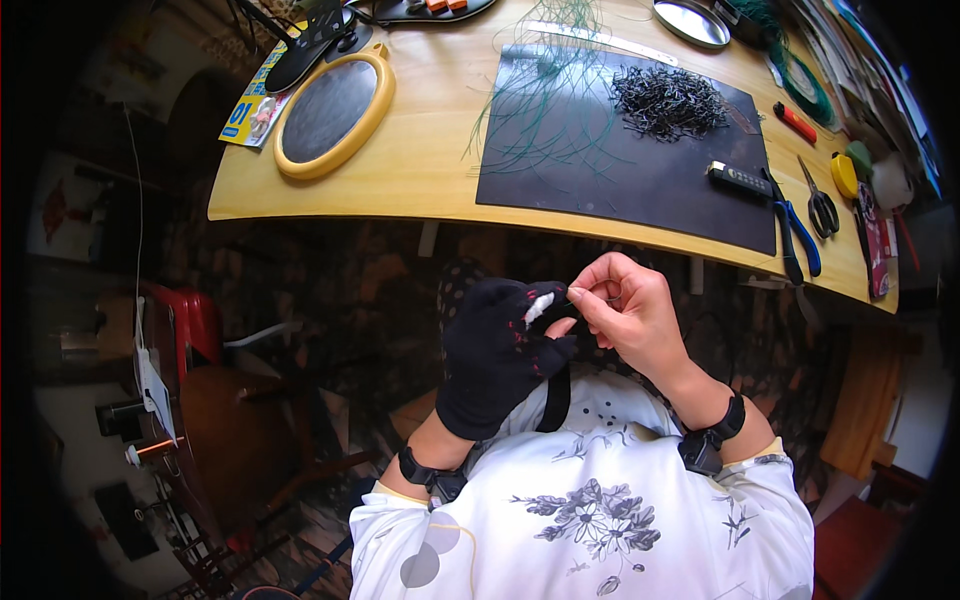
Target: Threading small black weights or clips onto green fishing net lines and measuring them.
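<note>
Nearest to you, above your lap, are your two hands. Your right hand point(632, 318) is bare, and its thumb and first finger are pinched together on a thin strand point(566, 304), which looks green but is too fine to be sure. Your left hand point(500, 340) wears a black glove point(478, 385) with a white patch point(539, 307), and its fingers are curled close to this strand; whether they grip its other end, I cannot tell. So the strand is between your hands, in front of the table point(430, 190) and not on it. I judge that this one strand is in the middle of handling.

A little farther, pliers point(789, 250) with blue handles lie at the right edge of a dark mat point(560, 180), and scissors point(823, 214) lie beside them. Farther on the mat is a heap of short dark pieces point(668, 103); whether these are finished, I cannot tell. To its left, many green threads point(555, 100) lie loose, so perhaps much work is left
</note>
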